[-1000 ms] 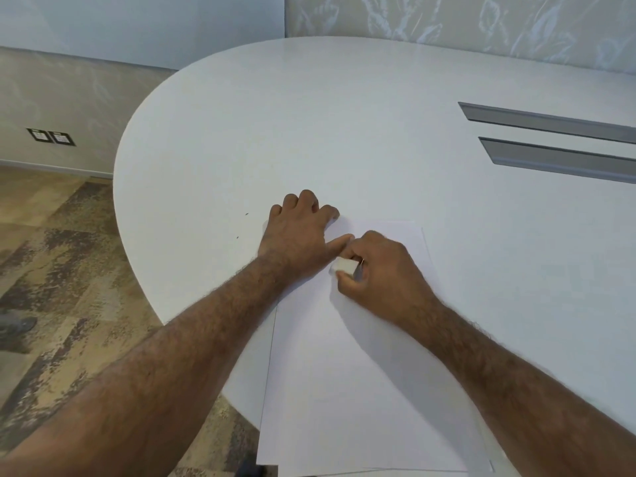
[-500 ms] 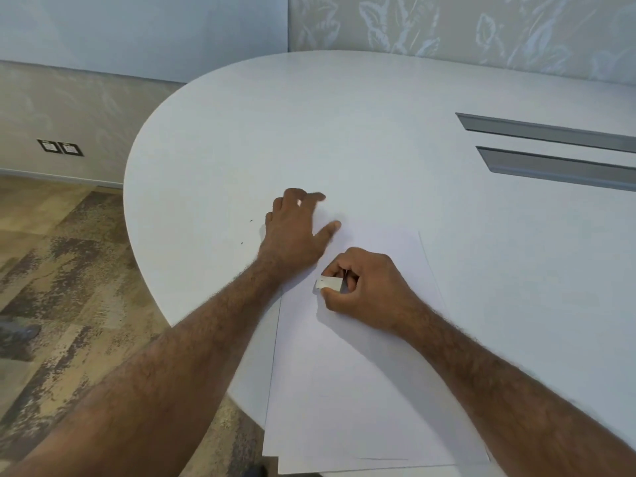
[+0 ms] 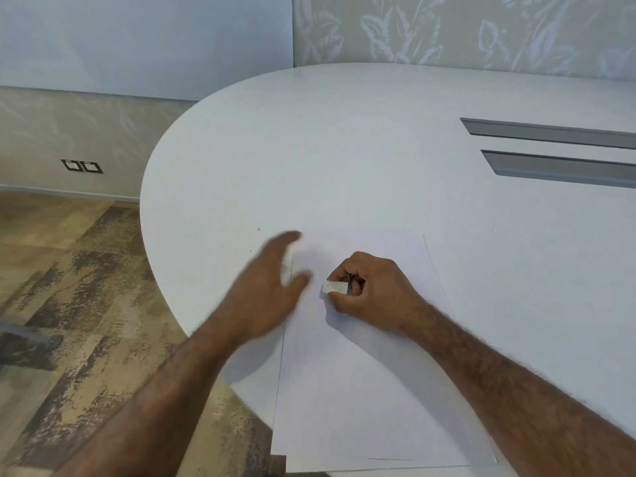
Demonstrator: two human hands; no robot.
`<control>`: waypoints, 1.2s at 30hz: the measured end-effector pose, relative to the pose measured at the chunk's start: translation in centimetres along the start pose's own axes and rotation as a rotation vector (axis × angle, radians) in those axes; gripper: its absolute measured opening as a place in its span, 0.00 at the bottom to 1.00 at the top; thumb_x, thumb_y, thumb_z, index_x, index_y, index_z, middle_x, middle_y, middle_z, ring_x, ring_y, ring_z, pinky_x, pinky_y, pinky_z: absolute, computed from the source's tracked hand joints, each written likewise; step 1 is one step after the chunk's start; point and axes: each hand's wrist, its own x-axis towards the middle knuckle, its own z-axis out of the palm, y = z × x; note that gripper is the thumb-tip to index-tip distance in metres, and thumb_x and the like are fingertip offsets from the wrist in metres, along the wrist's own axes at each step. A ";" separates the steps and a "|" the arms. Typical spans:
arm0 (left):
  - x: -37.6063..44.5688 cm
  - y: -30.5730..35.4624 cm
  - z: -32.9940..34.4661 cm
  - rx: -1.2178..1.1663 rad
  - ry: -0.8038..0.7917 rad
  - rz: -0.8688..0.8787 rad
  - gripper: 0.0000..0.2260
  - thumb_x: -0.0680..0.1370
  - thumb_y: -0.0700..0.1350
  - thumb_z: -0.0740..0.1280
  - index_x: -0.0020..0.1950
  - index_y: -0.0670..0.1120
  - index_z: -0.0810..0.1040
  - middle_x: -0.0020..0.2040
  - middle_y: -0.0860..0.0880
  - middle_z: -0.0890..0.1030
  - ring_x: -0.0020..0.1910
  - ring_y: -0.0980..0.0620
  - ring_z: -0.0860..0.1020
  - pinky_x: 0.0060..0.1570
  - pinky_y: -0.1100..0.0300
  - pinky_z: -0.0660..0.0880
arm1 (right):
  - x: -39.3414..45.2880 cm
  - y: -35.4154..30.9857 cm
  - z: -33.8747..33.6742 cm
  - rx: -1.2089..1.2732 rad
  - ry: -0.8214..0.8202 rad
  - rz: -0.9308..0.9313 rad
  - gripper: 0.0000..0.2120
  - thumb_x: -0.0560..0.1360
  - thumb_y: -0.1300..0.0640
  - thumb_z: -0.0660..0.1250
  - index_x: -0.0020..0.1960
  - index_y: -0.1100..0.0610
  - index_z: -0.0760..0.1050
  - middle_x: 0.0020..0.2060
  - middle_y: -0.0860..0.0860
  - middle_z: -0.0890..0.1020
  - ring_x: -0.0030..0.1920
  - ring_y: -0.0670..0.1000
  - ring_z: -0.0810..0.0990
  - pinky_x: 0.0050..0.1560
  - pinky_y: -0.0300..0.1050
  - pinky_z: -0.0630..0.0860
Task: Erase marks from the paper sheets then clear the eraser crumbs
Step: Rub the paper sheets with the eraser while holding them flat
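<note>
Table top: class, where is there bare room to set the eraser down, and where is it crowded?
Bare: the table beyond the paper sheets, and right of them below the grey slots. Crowded: the sheets' far end, with left hand, right hand and eraser.

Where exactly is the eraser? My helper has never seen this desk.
On the rounded white table, find the paper sheets at the near edge. The eraser is the small off-white block pinched in the right hand, resting on the top sheet.
</note>
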 end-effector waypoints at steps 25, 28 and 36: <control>-2.5 0.1 3.4 0.690 -0.311 0.170 0.63 0.59 0.87 0.41 0.80 0.43 0.37 0.80 0.46 0.35 0.79 0.51 0.34 0.78 0.51 0.38 | -0.2 -1.0 -1.1 -0.282 0.083 0.006 0.10 0.68 0.49 0.70 0.45 0.53 0.81 0.42 0.50 0.80 0.45 0.52 0.79 0.49 0.50 0.76; -2.5 0.1 3.3 0.686 -0.314 0.171 0.61 0.59 0.86 0.42 0.81 0.47 0.38 0.80 0.46 0.34 0.79 0.51 0.34 0.78 0.50 0.39 | -2.1 -1.4 -1.0 -0.223 -0.035 -0.062 0.11 0.66 0.48 0.71 0.45 0.52 0.82 0.40 0.49 0.82 0.42 0.51 0.80 0.47 0.50 0.77; -2.5 0.0 3.3 0.692 -0.328 0.169 0.58 0.60 0.86 0.43 0.80 0.54 0.37 0.80 0.45 0.34 0.79 0.50 0.33 0.78 0.49 0.38 | -3.8 -1.8 -1.4 -0.237 -0.064 -0.068 0.10 0.65 0.49 0.71 0.43 0.53 0.81 0.39 0.49 0.81 0.40 0.50 0.79 0.45 0.50 0.77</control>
